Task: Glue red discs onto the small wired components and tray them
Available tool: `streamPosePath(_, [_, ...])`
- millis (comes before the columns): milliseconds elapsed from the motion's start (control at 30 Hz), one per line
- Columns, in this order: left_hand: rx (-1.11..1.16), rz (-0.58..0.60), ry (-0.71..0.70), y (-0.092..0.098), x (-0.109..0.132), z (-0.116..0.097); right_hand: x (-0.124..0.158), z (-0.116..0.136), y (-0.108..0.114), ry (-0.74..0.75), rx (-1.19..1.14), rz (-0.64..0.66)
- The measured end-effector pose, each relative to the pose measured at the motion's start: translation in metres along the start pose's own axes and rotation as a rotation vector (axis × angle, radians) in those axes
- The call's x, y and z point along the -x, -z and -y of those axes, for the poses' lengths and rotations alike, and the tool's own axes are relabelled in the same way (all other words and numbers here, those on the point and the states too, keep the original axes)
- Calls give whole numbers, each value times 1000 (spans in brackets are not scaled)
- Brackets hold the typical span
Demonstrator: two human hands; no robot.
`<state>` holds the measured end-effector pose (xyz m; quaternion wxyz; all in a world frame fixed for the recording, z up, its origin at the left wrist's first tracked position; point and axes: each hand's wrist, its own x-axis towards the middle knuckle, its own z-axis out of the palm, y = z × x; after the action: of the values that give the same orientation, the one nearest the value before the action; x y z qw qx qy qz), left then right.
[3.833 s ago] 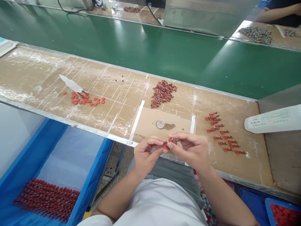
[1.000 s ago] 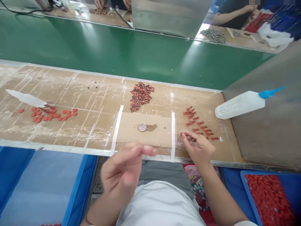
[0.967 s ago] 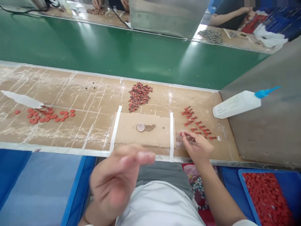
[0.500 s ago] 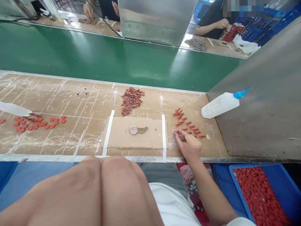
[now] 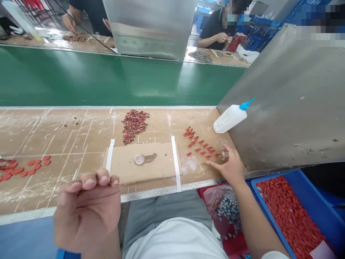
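Note:
My left hand [image 5: 88, 212] is raised close to the camera over the table's front edge. Its palm shows bare and its fingers are loosely bent, with nothing visible in them. Near the right end of the table, my right hand [image 5: 231, 165] has thumb and fingers spread beside a group of small red pieces with upright stems [image 5: 202, 153]. To their left, a taped cardboard sheet [image 5: 161, 167] bears a small round dish [image 5: 139, 159] with a wet brown smear beside it. Behind the sheet lies a pile of small red-and-black parts [image 5: 134, 124].
A white bottle with a blue nozzle [image 5: 230, 118] leans against the metal panel [image 5: 283, 108] on the right. Flat red discs [image 5: 32, 167] lie at the left. Below right is a blue tray [image 5: 320, 201] of red parts. Across the green partition [image 5: 151, 81], other people work.
My left hand, formerly a large blur across the bottom, now shows its palm at lower left. My right hand has moved off a stemmed piece to the group's right side and opened. The view has shifted.

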<state>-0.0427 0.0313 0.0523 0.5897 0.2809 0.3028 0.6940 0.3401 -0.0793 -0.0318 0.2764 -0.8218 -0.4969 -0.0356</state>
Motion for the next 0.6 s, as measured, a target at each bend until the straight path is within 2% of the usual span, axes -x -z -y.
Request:
streamPosePath(67, [-21,-146,27,17,-4,17,-3,-6,-9,-3,-14,31])
streamPosePath(133, [-94,-252,0,42,-4,25,-7,-8,-18,-18,-44,52])
streamPosePath(233, [-232,-323,-27,76,0,26,-17,-5,-26,-16,-95,61])
streamPosePath(300, [-294,-322,-55,89,2,26,-24,-2,-30,21,-110,60])
streamPosePath(400, [-345,-315,-96,95,2,29,-32,3,-33,68,-107,58])
streamPosePath(600, [-399,-361,-124,89,-4,42,-33,3,-38,110,-99,68])
